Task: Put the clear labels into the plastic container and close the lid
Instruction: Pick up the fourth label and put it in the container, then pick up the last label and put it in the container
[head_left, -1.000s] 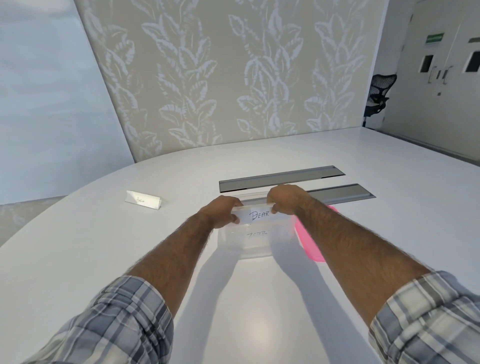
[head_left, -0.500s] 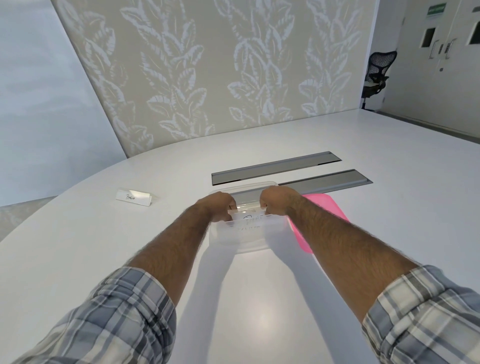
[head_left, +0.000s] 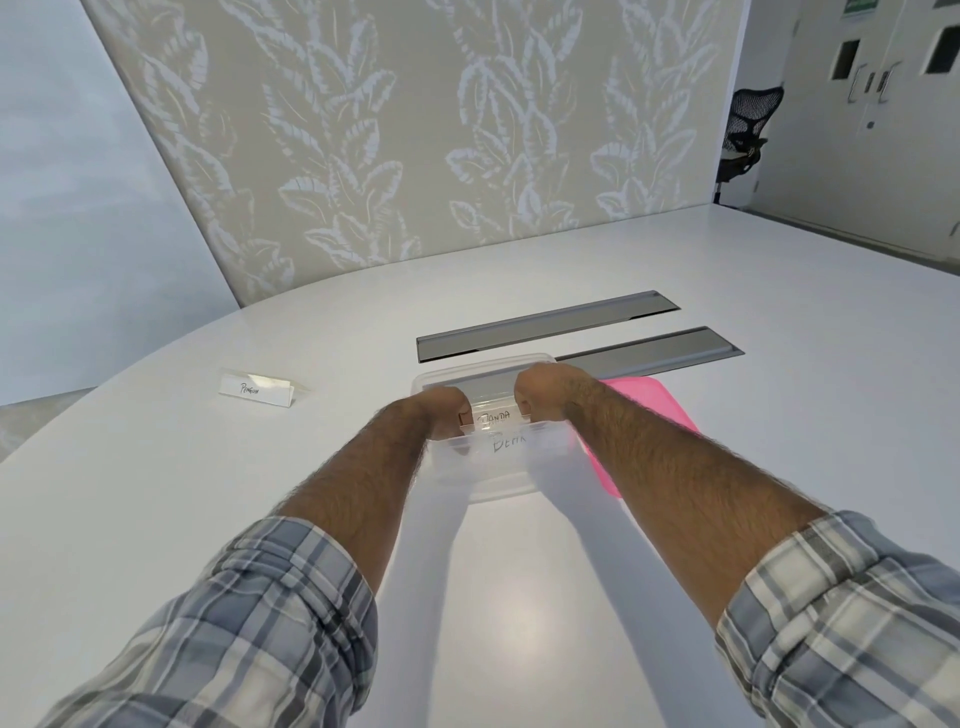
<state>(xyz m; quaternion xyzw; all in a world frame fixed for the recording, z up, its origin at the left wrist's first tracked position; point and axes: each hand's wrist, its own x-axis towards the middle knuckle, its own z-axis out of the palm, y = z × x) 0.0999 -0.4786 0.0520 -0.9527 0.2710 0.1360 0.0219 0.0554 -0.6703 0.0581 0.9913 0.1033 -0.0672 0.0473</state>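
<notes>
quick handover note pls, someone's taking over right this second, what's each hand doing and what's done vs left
Left hand and right hand: both down in the clear plastic container, fingers closed on the ends of a label marked Panda.
Done: a Bear label lies in the container in front of it.
Left: let go of the Panda label, fetch the Penguin label from the table to the left, then fit the pink lid lying to the container's right.
</notes>
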